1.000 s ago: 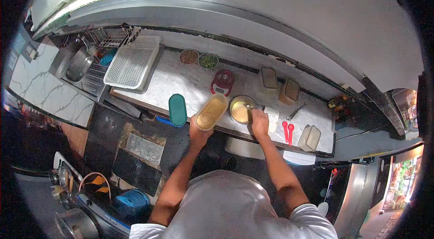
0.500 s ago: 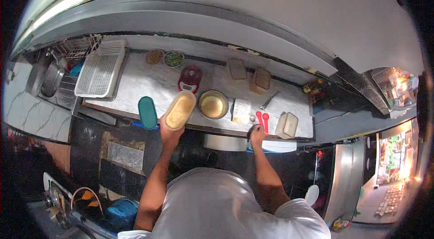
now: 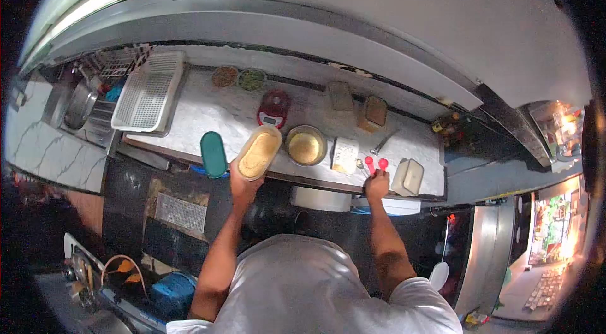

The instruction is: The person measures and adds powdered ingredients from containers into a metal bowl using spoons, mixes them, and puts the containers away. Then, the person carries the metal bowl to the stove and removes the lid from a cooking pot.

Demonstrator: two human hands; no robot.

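My left hand (image 3: 243, 187) grips the near end of an oval container (image 3: 260, 152) filled with pale yellow powder, held tilted at the counter's front edge. A green oval lid (image 3: 213, 154) lies just to its left. My right hand (image 3: 377, 186) is closed over the handles of two red measuring spoons (image 3: 383, 163), whose bowls show beyond my fingers. A round pan (image 3: 306, 146) with yellowish contents stands between my hands. Right of it is a white sheet with writing (image 3: 345, 155). A lidded rectangular container (image 3: 408, 177) sits right of my right hand.
Behind the oval container is a red kitchen scale (image 3: 273, 108). Two bowls (image 3: 225, 76) stand near the wall, beside a white dish rack (image 3: 150, 97). Two more rectangular containers (image 3: 374, 112) are at the back right, with a metal utensil (image 3: 382, 143) in front.
My right hand has moved from beside the measuring spoons onto their handles. The left hand keeps holding the oval container. The whole view has shifted slightly.
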